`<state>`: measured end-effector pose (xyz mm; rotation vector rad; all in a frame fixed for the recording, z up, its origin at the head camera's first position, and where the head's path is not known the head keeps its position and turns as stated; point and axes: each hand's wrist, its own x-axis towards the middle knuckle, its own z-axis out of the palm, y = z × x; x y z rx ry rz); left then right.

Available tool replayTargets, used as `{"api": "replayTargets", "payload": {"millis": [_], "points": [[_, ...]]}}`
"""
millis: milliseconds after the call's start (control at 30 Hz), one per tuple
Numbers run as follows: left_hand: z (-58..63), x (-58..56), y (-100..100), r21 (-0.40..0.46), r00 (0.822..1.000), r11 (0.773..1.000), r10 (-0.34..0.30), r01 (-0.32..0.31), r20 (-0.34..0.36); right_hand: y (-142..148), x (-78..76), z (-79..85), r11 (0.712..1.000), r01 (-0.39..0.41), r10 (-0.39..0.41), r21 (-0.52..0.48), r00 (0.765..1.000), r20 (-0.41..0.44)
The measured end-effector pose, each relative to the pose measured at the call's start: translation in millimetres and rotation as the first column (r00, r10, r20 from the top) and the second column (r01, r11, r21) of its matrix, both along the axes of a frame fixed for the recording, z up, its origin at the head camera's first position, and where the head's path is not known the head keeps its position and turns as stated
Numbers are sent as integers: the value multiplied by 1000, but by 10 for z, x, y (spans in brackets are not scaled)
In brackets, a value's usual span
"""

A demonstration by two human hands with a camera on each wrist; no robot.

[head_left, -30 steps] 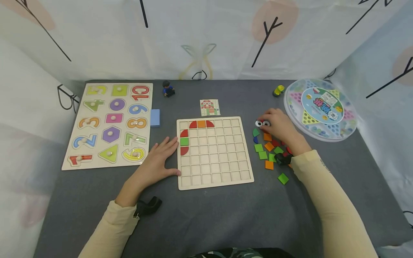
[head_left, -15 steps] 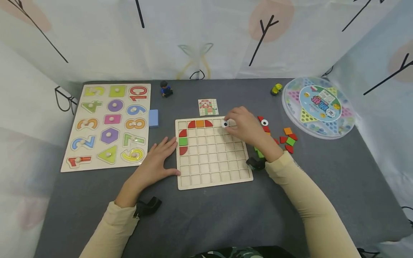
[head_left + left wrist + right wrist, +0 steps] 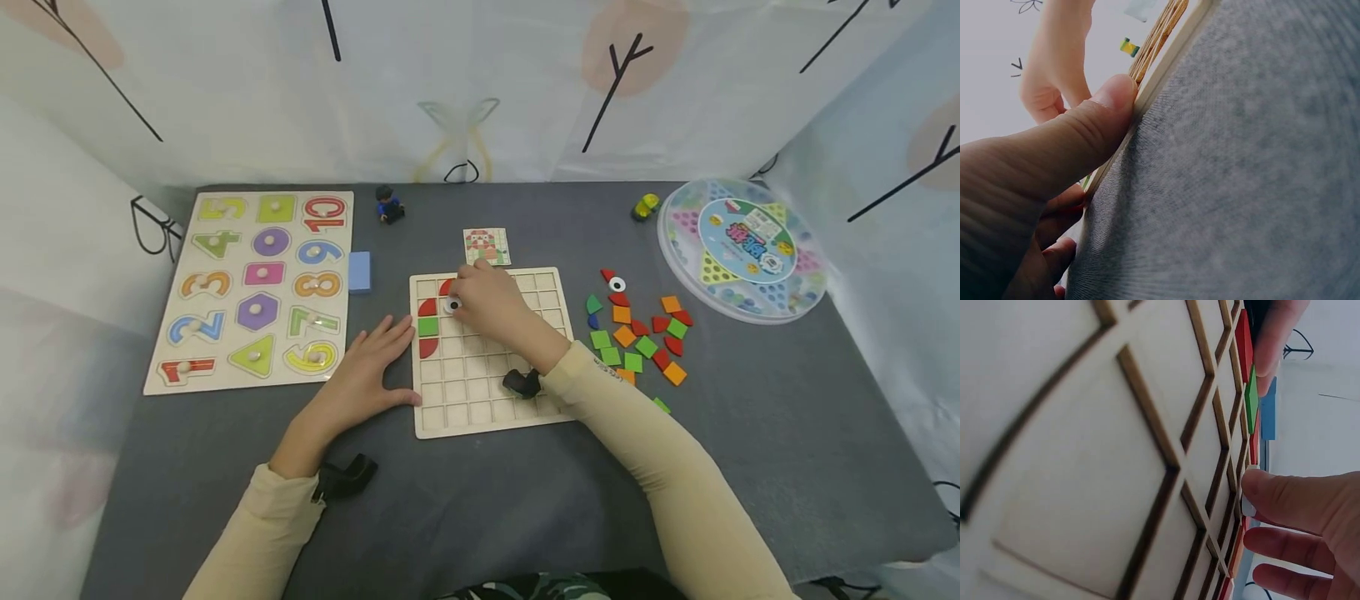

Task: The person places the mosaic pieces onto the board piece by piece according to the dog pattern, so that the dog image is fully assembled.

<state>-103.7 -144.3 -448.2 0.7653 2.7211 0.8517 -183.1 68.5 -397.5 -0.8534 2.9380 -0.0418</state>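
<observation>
A wooden grid board [image 3: 468, 392] lies in the middle of the grey table. Red and green tiles fill part of its left column; a red tile [image 3: 446, 287] shows in the top row, the rest there hidden by my right hand. My right hand [image 3: 506, 310] pinches a round eye tile [image 3: 452, 306], white with a black pupil, at the upper left squares. In the right wrist view, thumb and fingers hold this white piece against the grid. My left hand [image 3: 365, 379] rests along the board's left edge, fingers spread, thumb touching the rim.
Loose tiles [image 3: 646, 347], red, orange and green, lie right of the board, with a second eye tile [image 3: 617, 284]. A pattern card [image 3: 486, 243] is behind the board. A number puzzle [image 3: 243, 333], a blue block [image 3: 360, 272], two small figures and a round game box [image 3: 678, 275] stand around.
My right hand has taken one eye tile from the pile and carried it left, across the board to its upper left squares. The left hand stays at the board's edge.
</observation>
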Motion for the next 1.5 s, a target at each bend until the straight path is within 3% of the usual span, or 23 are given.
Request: {"api": "replayTargets", "payload": {"millis": [500, 833, 1100, 1200, 1300, 1367, 1500], "points": [[-1, -4, 6, 5, 1000, 1000, 7, -7, 8, -73, -13, 24, 997, 22, -24, 72, 999, 23], [10, -8, 2, -7, 1000, 1000, 6, -6, 9, -35, -2, -1, 1000, 5, -5, -15, 1000, 15], [16, -6, 3, -6, 1000, 1000, 6, -6, 12, -44, -1, 12, 1000, -2, 1, 13, 1000, 17], [7, 10, -3, -5, 1000, 1000, 15, -15, 17, 21, -7, 19, 999, -7, 8, -32, 999, 31], [-2, 14, 3, 1, 1000, 1000, 12, -12, 15, 266, -19, 69, 993, 44, -40, -113, 999, 34], [-4, 11, 9, 0, 1000, 1000, 5, -5, 11, 528, -35, 114, 978, 124, -120, -168, 992, 34], [12, 6, 7, 3, 1000, 1000, 5, -5, 7, 1129, -77, 142, 931, 309, -302, -195, 951, 65]]}}
